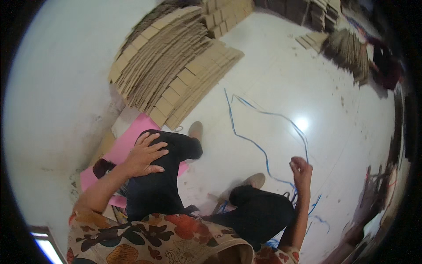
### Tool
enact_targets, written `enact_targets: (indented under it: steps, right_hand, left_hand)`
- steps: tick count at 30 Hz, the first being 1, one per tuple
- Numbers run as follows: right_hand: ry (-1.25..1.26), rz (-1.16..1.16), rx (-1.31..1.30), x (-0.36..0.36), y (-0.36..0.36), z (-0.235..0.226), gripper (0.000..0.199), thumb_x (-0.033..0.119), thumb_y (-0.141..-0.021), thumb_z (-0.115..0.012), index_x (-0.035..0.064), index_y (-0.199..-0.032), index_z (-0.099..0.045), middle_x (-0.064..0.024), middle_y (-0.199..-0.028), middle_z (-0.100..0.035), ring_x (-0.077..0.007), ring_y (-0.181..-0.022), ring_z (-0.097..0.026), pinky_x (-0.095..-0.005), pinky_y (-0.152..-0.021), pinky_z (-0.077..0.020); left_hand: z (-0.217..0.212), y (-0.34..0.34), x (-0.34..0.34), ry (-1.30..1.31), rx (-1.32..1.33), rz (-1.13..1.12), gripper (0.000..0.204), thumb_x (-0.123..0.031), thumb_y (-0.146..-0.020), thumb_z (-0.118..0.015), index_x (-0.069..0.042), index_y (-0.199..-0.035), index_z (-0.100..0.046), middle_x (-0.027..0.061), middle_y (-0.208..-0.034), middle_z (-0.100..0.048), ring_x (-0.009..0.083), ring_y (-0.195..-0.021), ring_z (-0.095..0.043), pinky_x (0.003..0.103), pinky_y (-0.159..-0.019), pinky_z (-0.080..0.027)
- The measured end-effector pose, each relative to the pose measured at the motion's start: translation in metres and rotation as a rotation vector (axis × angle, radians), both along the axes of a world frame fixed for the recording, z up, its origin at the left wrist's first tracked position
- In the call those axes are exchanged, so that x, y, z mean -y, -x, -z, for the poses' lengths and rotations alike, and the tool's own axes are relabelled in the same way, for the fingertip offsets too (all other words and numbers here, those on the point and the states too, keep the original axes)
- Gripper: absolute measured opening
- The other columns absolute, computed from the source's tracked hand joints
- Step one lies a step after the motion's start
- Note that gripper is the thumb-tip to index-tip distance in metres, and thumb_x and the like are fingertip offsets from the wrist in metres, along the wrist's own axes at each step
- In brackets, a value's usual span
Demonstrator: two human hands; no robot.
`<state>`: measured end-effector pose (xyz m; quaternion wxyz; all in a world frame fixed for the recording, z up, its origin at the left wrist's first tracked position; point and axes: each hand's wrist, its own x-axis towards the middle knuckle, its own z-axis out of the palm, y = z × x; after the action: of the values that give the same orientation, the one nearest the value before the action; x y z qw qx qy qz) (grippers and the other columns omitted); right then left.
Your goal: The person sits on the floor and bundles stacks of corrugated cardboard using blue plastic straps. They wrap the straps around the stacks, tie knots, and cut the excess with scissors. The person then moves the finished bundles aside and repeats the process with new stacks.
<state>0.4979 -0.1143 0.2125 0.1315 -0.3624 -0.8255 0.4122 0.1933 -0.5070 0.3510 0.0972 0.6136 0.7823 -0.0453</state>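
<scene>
My left hand (147, 155) lies flat with spread fingers on my left knee, on the dark trousers (154, 189). At the right, my right hand (301, 170) is raised over the floor, its fingers curled together in a pinch. Whatever is between those fingers, if anything, is too small to tell. A long blue strap (266, 158) runs in bends over the floor, and one stretch of it meets the outline of my right hand. I cannot tell whether the hand grips it or only covers it. More blue strap pieces (315, 205) lie by my right forearm.
Stacked brown cardboard pieces (165, 66) fan along the wall at the upper left. A pink sheet (132, 132) lies beside my left leg. My shoes (196, 130) rest on the pale floor (272, 66). Another person (387, 66) is by a cardboard bundle (347, 53) at the upper right.
</scene>
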Motion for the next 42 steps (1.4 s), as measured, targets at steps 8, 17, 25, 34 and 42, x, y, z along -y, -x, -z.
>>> enact_targets:
  steps: [8, 17, 25, 34, 42]
  right_hand:
    - [-0.184, -0.441, 0.303, 0.097, -0.040, -0.089, 0.035, 0.028, -0.079, -0.063, 0.0029, -0.103, -0.060, -0.0163, -0.104, -0.060, -0.0340, -0.103, -0.053, -0.0487, -0.091, -0.0358]
    - [-0.249, -0.753, 0.252, 0.071, -0.070, -0.081, 0.048, 0.030, -0.078, -0.056, 0.0024, -0.117, -0.055, -0.0146, -0.118, -0.055, -0.0316, -0.110, -0.052, -0.0496, -0.095, -0.0365]
    - [0.011, -0.879, 0.303, 0.033, 0.002, -0.087, 0.031, 0.029, -0.081, -0.057, 0.0018, -0.097, -0.060, -0.0147, -0.101, -0.060, -0.0307, -0.099, -0.055, -0.0463, -0.086, -0.0377]
    - [-0.010, -0.795, 0.564, 0.076, 0.065, -0.084, 0.026, 0.028, -0.084, -0.053, 0.0068, -0.097, -0.059, -0.0126, -0.099, -0.061, -0.0311, -0.098, -0.054, -0.0472, -0.082, -0.0386]
    - [0.058, -0.537, 1.135, 0.162, 0.156, -0.092, 0.034, 0.039, -0.085, -0.050, 0.0091, -0.099, -0.060, -0.0118, -0.101, -0.062, -0.0305, -0.100, -0.055, -0.0504, -0.083, -0.0397]
  left_hand:
    - [-0.008, 0.071, -0.010, 0.310, 0.157, 0.563, 0.060, -0.053, -0.083, -0.051, -0.003, -0.115, -0.056, 0.0117, -0.118, -0.055, 0.0307, -0.117, -0.043, 0.045, -0.100, -0.029]
    - [0.021, 0.127, -0.050, 0.145, 0.375, 0.629, 0.045, -0.044, -0.083, -0.057, -0.003, -0.098, -0.065, 0.0107, -0.103, -0.063, 0.0284, -0.104, -0.054, 0.044, -0.096, -0.035]
    - [0.007, 0.193, -0.067, 0.130, 0.498, 0.515, 0.034, -0.034, -0.086, -0.055, -0.005, -0.101, -0.061, 0.0092, -0.107, -0.060, 0.0257, -0.106, -0.052, 0.040, -0.095, -0.036]
    - [0.021, 0.213, -0.040, 0.223, 0.574, -0.020, 0.052, -0.028, -0.082, -0.061, 0.000, -0.123, -0.046, 0.0158, -0.126, -0.047, 0.0310, -0.121, -0.040, 0.040, -0.102, -0.029]
    - [-0.001, 0.356, -0.033, 0.068, 0.323, -0.759, 0.081, -0.027, -0.079, -0.064, 0.001, -0.141, -0.018, 0.0226, -0.144, -0.023, 0.0354, -0.134, -0.020, 0.044, -0.110, -0.017]
